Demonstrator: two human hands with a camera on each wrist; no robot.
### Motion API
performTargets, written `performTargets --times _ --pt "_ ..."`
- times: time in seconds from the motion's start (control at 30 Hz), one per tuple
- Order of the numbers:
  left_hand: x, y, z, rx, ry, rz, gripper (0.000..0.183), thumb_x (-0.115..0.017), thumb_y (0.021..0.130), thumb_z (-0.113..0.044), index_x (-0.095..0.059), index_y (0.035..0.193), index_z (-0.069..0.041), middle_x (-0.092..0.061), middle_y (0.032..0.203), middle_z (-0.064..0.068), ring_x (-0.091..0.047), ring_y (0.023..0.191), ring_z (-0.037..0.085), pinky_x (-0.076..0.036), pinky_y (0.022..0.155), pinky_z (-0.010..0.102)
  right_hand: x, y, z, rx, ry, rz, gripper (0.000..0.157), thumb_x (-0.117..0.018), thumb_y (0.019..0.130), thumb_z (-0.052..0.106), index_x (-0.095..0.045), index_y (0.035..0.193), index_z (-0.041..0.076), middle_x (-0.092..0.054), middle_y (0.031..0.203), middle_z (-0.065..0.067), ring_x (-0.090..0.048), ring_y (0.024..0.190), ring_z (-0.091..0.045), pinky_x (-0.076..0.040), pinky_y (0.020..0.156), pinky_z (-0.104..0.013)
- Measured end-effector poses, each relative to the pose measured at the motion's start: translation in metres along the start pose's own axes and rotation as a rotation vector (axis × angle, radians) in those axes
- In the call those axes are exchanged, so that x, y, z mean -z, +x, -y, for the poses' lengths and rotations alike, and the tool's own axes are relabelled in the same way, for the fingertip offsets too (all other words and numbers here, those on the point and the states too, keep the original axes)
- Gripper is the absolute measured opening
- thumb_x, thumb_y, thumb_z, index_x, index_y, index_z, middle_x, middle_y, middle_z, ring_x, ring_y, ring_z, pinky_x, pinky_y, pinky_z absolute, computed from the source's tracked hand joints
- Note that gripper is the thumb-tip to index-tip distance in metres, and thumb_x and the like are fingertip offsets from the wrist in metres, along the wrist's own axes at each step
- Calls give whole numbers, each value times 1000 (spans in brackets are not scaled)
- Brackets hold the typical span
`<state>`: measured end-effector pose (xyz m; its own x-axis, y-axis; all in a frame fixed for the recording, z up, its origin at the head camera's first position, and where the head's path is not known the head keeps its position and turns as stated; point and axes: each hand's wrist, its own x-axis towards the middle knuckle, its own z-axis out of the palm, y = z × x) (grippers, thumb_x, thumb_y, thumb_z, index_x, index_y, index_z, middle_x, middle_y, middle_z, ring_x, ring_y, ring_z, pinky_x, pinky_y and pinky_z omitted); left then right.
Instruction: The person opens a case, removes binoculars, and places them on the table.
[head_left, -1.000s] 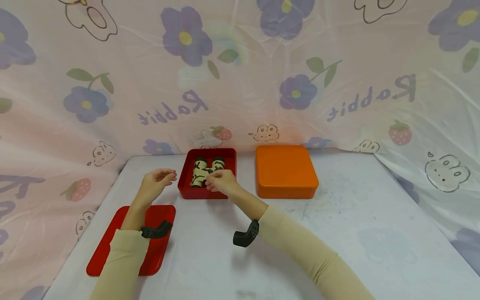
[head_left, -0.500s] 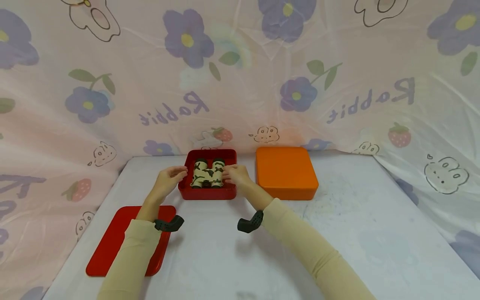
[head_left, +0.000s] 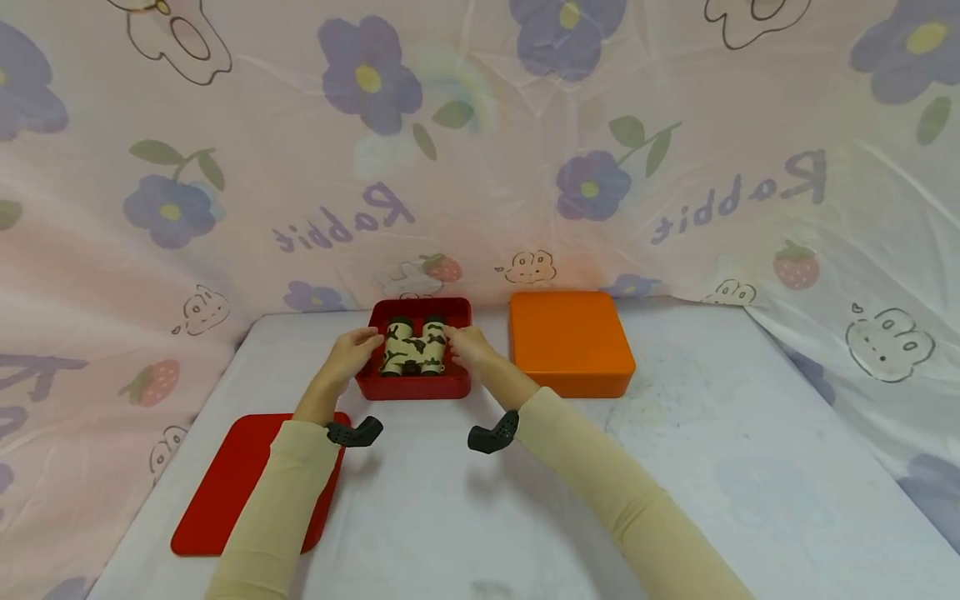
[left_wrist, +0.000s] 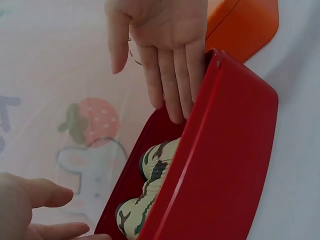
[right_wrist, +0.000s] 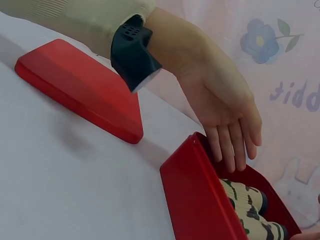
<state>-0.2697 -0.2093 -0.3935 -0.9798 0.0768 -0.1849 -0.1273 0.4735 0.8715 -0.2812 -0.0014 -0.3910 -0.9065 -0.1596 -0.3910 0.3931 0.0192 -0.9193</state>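
Camouflage-patterned binoculars [head_left: 415, 348] lie in an uncovered red box [head_left: 412, 388] in the head view. My left hand [head_left: 351, 356] is at the box's left side, its fingers reaching over the rim toward the binoculars. On the opposite side my right hand [head_left: 471, 347] reaches in beside the right barrel. In the left wrist view the right hand's fingers [left_wrist: 170, 85] point straight down into the box. The right wrist view shows the left hand's straight fingers [right_wrist: 231, 147] dipping inside the rim. Neither hand is curled round the binoculars; whether fingertips touch them I cannot tell.
A flat red lid [head_left: 225, 483] lies at the front left of the white table [head_left: 480, 517], partly under the left forearm. To the right of the red box stands an orange box [head_left: 572, 346]. A patterned cloth [head_left: 480, 150] hangs behind the table.
Both hands have come to the box's two sides: the left moved right to the rim, the right moved rightward off the binoculars. The binoculars now lie straighter in the box.
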Motion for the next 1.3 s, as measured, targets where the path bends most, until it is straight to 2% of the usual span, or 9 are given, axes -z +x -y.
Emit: performTargets --times 0.23,0.43,0.73,0.9,1.13,1.3 --pt "-5 11 -2 68 21 13 60 -40 102 -26 -21 151 5 -22 159 25 -19 149 38 -20 123 51 -4 11 -6 -12 -13 6 59 -41 103 26 -21 151 -4 -19 162 -15 -23 149 -33 -26 122 -44" --pt "-12 17 -2 90 33 29 63 -40 103 -26 -15 151 6 -18 160 25 -16 150 38 -17 124 49 -2 15 -8 -36 -2 -13 61 -43 102 25 -19 151 -2 -20 162 -15 -27 148 -34 -26 123 -44" --pt "-10 23 3 105 39 81 68 -38 103 -30 -8 152 7 -7 162 22 -6 152 37 -12 125 49 -6 18 -11 -35 42 5 65 -44 102 24 -13 153 -2 -14 163 -15 -17 151 -30 -24 124 -43" --pt "-7 24 3 89 17 109 68 -36 104 -30 -4 152 7 -2 162 22 -3 151 39 -12 125 50 -7 19 -9 -51 95 15 66 -45 101 22 -12 153 -2 -14 162 -18 -17 151 -34 -21 125 -42" --pt "-6 24 5 110 6 140 71 -38 103 -31 -2 152 7 0 162 23 -4 151 40 -13 125 51 -6 23 -9 -76 148 55 63 -44 102 20 -14 152 -3 -14 162 -20 -16 151 -36 -19 125 -43" --pt "-6 26 6 121 -6 158 72 -38 103 -31 0 152 6 -2 162 25 -15 149 44 -16 124 52 -6 23 -8 -77 142 83 63 -43 102 19 -12 152 -3 -14 162 -21 -16 151 -37 -18 125 -44"
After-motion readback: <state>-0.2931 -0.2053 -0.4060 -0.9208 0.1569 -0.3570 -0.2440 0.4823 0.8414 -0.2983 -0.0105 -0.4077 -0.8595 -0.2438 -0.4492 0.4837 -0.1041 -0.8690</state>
